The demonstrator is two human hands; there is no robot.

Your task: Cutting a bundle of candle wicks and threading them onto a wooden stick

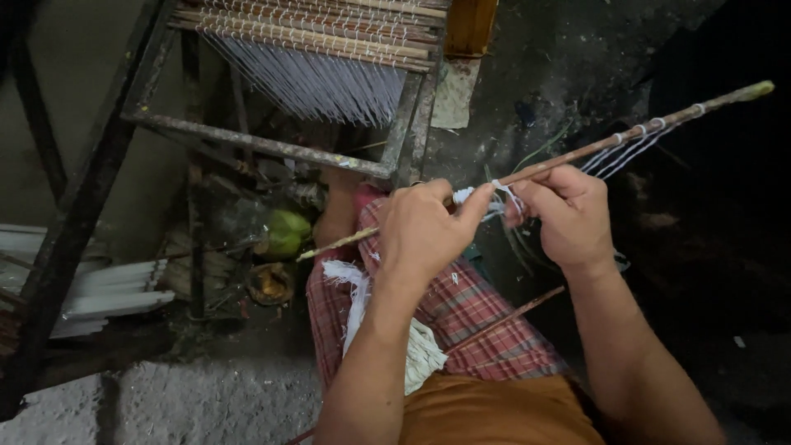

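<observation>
A long thin wooden stick point(626, 137) slants from lower left to upper right across my lap. White thread point(504, 198) is looped around it at its middle, and more white loops point(638, 132) sit farther up the stick. My left hand point(424, 231) is closed on the stick and pinches the thread at the knot. My right hand point(568, 214) grips the stick and thread just to the right of it. A bundle of white thread point(420, 350) lies on my checked red cloth point(474, 309).
A wooden loom frame point(255, 144) with many white warp threads point(317, 78) stands at the upper left. White slats point(107, 288) lie at the left. A second thin stick point(511, 317) lies beside my leg. The floor at the right is dark concrete.
</observation>
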